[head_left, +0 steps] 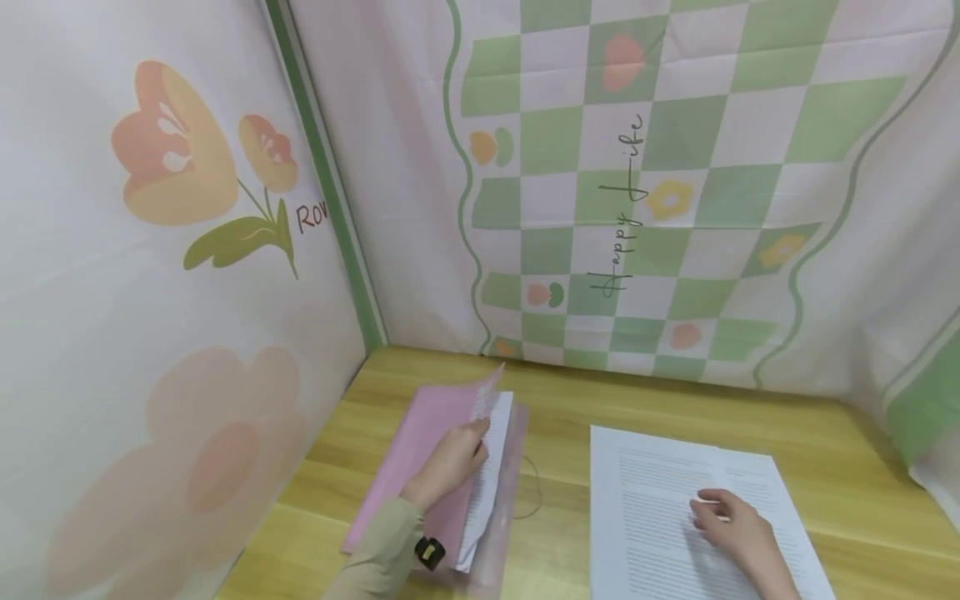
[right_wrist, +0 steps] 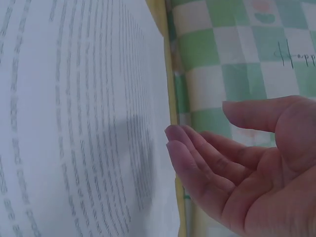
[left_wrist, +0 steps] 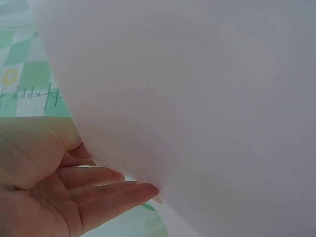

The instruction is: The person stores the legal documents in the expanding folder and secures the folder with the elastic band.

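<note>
Lifting pink folder [head_left: 420, 458] flap, left hand [head_left: 450, 462]

A pink folder [head_left: 420, 467] lies open with its cover raised, well apart from a flat printed sheet [head_left: 660, 508].

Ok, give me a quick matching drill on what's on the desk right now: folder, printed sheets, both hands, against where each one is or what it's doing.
Things:
1. pink folder
2. printed sheets
3. left hand
4. right hand

Places or states:
A. rests with fingers on the printed text
B. lies flat on the right part of the wooden desk
C. lifts the pink cover
D. lies at the left, cover raised, white pages inside

Pairs: 1-D, 2-B, 3-C, 4-A
</note>
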Action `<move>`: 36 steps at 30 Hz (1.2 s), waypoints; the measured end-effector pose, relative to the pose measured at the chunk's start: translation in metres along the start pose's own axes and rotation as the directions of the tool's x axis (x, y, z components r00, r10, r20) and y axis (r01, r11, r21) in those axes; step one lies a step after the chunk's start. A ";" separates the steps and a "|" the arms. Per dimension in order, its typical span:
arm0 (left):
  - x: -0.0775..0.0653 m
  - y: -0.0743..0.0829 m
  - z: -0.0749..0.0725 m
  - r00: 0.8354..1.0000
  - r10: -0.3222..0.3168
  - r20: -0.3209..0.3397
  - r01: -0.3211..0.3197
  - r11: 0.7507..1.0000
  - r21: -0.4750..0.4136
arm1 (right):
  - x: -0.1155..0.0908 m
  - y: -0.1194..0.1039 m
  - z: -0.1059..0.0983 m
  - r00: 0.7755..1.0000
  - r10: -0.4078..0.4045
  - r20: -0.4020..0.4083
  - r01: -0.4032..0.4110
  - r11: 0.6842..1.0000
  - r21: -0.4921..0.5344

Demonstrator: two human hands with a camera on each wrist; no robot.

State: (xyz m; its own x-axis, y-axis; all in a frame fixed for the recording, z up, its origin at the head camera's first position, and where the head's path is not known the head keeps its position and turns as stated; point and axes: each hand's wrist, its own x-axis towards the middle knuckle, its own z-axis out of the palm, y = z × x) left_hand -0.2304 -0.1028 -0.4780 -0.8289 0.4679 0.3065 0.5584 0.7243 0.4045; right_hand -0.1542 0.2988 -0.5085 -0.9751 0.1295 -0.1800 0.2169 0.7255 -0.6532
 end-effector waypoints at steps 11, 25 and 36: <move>-0.002 0.003 -0.001 1.000 0.013 -0.012 -0.013 1.000 -0.004 | -0.006 0.036 -0.010 0.995 0.021 -0.101 -0.033 0.992 -0.118; -0.002 0.002 0.000 1.000 0.029 0.000 -0.029 0.998 0.053 | -0.010 0.054 -0.008 0.974 0.227 -0.005 -0.219 0.937 -0.271; 0.000 0.001 -0.001 0.999 0.049 -0.003 -0.048 0.997 0.062 | -0.009 0.046 0.005 0.963 0.267 -0.040 -0.269 0.932 -0.242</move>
State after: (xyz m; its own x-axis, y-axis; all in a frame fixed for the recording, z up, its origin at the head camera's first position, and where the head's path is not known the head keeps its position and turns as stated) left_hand -0.2298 -0.1027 -0.4764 -0.8008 0.5012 0.3279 0.5947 0.7308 0.3352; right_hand -0.1353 0.3273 -0.5406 -0.8826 0.3458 -0.3184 0.4534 0.8053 -0.3821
